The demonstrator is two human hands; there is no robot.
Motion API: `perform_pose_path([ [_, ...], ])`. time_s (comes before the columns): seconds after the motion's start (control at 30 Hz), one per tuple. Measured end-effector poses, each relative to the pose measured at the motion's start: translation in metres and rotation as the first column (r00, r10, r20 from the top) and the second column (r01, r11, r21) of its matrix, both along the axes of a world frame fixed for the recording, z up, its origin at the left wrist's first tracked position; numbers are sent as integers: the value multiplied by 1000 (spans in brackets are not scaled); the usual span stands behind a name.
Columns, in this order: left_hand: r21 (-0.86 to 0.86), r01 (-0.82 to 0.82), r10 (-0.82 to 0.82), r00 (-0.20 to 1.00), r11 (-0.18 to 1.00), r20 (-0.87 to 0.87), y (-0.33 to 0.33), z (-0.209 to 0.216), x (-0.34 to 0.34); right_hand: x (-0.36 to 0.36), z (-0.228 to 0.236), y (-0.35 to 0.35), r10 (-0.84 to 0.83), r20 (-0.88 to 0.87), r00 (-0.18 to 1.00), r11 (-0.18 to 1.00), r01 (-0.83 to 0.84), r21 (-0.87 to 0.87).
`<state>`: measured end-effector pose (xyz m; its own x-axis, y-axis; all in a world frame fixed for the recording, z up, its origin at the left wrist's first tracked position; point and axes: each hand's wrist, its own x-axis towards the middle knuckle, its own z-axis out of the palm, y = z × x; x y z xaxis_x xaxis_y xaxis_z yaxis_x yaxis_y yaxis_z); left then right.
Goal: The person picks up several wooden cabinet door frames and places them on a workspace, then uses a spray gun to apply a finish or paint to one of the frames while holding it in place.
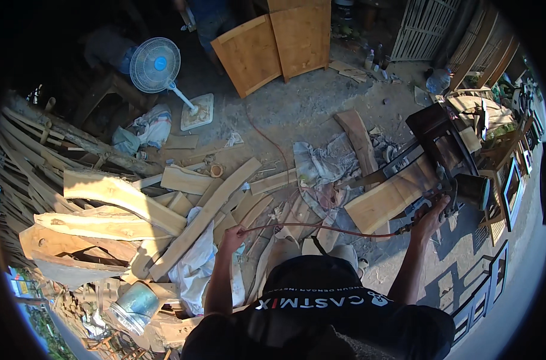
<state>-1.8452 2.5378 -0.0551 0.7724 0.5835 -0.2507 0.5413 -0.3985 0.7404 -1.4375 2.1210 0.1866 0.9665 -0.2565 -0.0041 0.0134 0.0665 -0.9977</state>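
Note:
My right hand [430,217] grips a spray gun [446,183] with a dark round cup [472,191] on its side. A thin reddish hose [321,227] runs from the gun across my front to my left hand [231,239], whose fingers are closed around it. Just beyond the gun stands a dark-brown piece of wooden furniture [432,129], partly hidden behind the gun. Beside it a pale plank with darker patches [393,192] slants toward my legs.
Loose boards [207,216] and offcuts pile up at the left, with a bucket [135,307] near them. A standing fan [156,65] and wooden cabinet panels [273,48] are at the back, near another person [210,24]. Plastic sheeting [325,159] lies ahead; frames [480,306] lie at the right.

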Motion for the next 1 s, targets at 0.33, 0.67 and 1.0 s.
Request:
perform_pose_path([
  [0.33,-269,351,-334,937,897,107,62,60,168,-17,-2,159,30,-20,999,997,-28,77],
  [0.67,-412,760,-597,650,504,470,26,146,427,78,-37,287,108,-113,988,994,-109,2],
  [1.0,-637,707,-569,672,305,473,77,125,653,285,-25,364,87,14,996,995,-87,47],
])
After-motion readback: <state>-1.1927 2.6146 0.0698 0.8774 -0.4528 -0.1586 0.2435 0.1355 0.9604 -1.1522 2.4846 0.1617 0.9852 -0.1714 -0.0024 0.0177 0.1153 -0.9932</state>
